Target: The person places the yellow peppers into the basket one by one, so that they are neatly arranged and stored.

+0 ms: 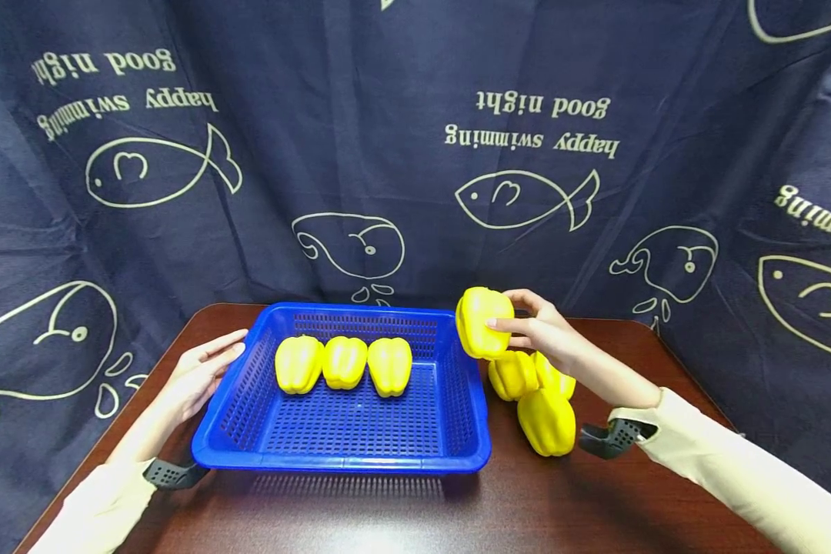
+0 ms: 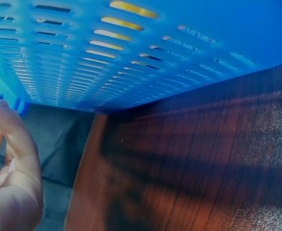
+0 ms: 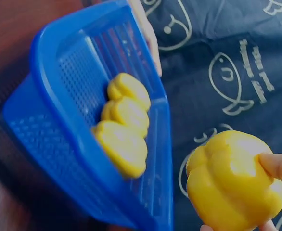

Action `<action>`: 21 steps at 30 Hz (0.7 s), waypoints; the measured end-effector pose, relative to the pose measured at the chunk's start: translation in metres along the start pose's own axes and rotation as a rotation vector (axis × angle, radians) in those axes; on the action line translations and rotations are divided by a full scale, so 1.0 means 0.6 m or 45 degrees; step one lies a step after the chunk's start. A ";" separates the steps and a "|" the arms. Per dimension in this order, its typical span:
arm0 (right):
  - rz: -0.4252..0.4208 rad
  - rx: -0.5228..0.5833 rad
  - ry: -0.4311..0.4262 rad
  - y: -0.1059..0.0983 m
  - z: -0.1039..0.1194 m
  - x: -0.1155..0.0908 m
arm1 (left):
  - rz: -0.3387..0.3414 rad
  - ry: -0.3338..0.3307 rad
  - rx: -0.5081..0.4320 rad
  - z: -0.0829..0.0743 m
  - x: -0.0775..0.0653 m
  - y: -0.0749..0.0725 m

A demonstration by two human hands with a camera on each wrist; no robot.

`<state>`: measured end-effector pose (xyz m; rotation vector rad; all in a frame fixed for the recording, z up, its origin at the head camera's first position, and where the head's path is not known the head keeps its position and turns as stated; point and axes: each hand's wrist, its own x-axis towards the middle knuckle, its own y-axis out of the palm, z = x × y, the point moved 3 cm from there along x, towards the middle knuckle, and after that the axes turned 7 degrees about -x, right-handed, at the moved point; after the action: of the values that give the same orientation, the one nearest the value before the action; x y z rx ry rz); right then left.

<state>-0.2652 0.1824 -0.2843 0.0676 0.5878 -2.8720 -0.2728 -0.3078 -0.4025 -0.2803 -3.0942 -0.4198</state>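
A blue plastic basket (image 1: 346, 464) with slotted walls stands on the table. Inside it, three yellow bell peppers (image 1: 346, 362) lie in a row toward the back. At the basket's right rim, my right hand (image 1: 536, 327) holds another yellow bell pepper (image 1: 483, 322) raised, thumb on the near side and fingers around it. In the right wrist view the lobed end of this held pepper (image 3: 232, 183) faces the camera. My left hand (image 1: 197, 377) is at the basket's left rim, its fingertips against the outer edge; the left wrist view shows only part of this hand (image 2: 16, 178).
Several more yellow bell peppers (image 1: 547, 422) lie piled on the brown table (image 1: 526, 508) right of the basket, below my right hand. A dark blue curtain (image 1: 415, 154) with fish drawings and lettering hangs behind the table.
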 end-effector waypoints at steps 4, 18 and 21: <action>0.054 -0.006 0.020 0.028 0.016 0.011 | 0.002 0.005 -0.010 -0.001 0.001 0.002; 0.177 0.000 0.131 0.135 0.055 0.034 | -0.010 -0.005 -0.013 -0.003 -0.001 0.003; 0.183 0.016 0.144 0.154 0.056 0.039 | -0.010 -0.003 -0.017 -0.003 0.000 0.002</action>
<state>-0.2688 0.0817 -0.2906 0.2642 0.5614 -2.7461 -0.2727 -0.3073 -0.4005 -0.2696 -3.0967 -0.4408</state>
